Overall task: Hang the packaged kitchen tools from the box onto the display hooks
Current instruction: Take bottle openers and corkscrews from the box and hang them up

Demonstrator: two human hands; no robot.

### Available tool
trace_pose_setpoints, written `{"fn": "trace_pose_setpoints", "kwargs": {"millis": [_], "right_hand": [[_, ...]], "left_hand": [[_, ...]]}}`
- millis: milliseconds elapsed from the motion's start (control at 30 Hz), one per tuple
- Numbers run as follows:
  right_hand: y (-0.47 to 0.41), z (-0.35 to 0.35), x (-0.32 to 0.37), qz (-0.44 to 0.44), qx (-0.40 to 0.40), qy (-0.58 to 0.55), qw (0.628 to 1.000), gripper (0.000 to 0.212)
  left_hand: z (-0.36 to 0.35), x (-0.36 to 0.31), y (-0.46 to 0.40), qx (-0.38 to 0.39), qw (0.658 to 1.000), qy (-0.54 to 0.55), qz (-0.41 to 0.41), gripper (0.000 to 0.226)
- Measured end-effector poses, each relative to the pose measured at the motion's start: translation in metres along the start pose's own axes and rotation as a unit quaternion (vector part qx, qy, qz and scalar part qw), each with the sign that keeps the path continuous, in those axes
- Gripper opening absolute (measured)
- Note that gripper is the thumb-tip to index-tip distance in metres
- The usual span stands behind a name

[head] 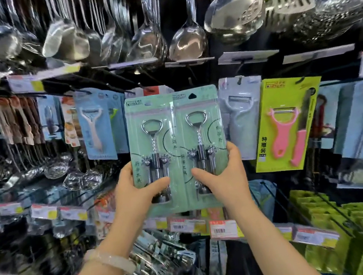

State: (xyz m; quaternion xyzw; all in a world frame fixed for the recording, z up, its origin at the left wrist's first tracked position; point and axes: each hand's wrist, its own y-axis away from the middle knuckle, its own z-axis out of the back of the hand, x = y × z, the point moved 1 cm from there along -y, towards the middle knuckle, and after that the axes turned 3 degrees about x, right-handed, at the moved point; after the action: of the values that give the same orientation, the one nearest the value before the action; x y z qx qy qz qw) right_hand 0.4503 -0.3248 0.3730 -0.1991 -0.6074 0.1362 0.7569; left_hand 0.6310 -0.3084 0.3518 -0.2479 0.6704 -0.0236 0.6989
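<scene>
Before hung utensils, left hand (134, 192) and right hand (222, 178) each grip a corkscrew pack (151, 118).

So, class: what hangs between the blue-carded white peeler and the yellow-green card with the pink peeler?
In the head view, two mint-green corkscrew packs, held up side by side by the left hand and right hand, and a grey-carded peeler.

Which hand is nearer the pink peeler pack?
Right. The right hand grips the right corkscrew pack, just left of the pink peeler pack; the left hand is farther left.
</scene>
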Motion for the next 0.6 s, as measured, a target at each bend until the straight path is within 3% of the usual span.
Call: {"fn": "trace_pose_setpoints", "kwargs": {"millis": [200, 300, 433, 600], "right_hand": [[-0.023, -0.017, 0.010, 0.015, -0.012, -0.008, 1.000, 0.092], [-0.032, -0.024, 0.013, 0.025, -0.019, -0.011, 0.999, 0.096], [-0.043, -0.030, 0.015, 0.046, -0.040, -0.011, 0.998, 0.098], [-0.061, -0.034, 0.012, 0.049, -0.057, 0.001, 0.997, 0.099]], "left_hand": [[0.006, 0.001, -0.033, 0.006, 1.000, 0.011, -0.002, 0.086], [0.009, 0.005, -0.043, 0.014, 1.000, 0.028, 0.000, 0.069], [0.011, 0.010, -0.055, 0.023, 1.000, 0.019, 0.006, 0.078], [0.011, 0.016, -0.069, 0.032, 0.999, 0.024, 0.010, 0.071]]}}
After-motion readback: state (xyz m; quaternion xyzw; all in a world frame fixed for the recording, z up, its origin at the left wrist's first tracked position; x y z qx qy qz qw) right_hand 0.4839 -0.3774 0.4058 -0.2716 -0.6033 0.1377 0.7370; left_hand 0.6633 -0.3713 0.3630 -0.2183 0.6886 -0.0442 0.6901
